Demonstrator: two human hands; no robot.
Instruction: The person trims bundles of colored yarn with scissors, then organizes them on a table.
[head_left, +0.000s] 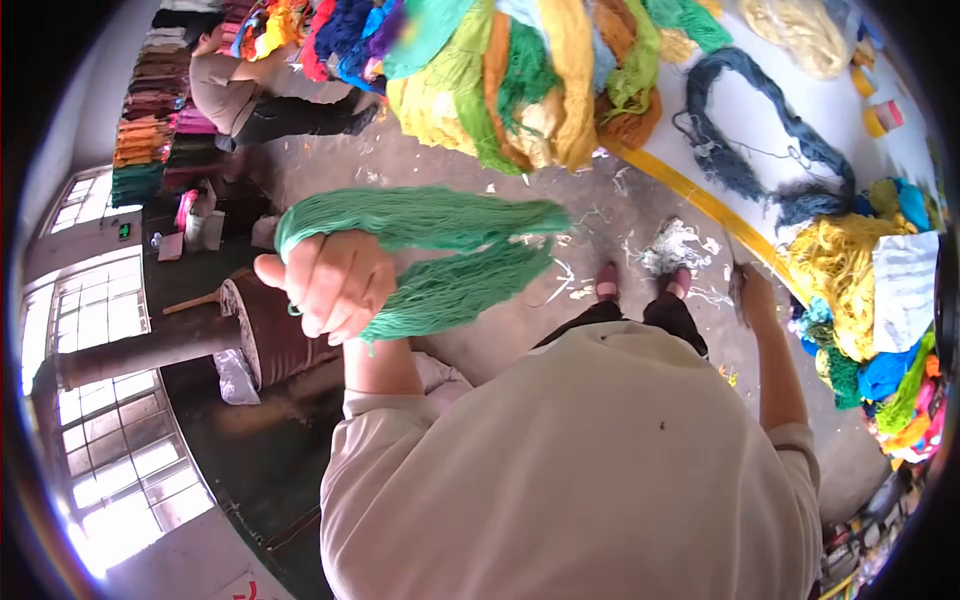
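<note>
Windows fill the lower left of the frame, and a dark drum (262, 335) on a shaft lies just left of the raised left hand (330, 285). That hand is curled tight around one end of a green yarn skein (450, 255), whose long axis runs rightward from the fist toward frame centre, its loose end splitting into two hanging bundles. Above it, piled coloured yarn (520, 80) hangs along the top edge. Bare floor (600, 215) lies beyond the skein's tip, offering free room. At mid-right, the right hand (752, 297) hangs low, well apart from the skein; it seems closed on a thin dark object, which cannot be identified. Heaped yarn (850, 270) crowds the right edge.
</note>
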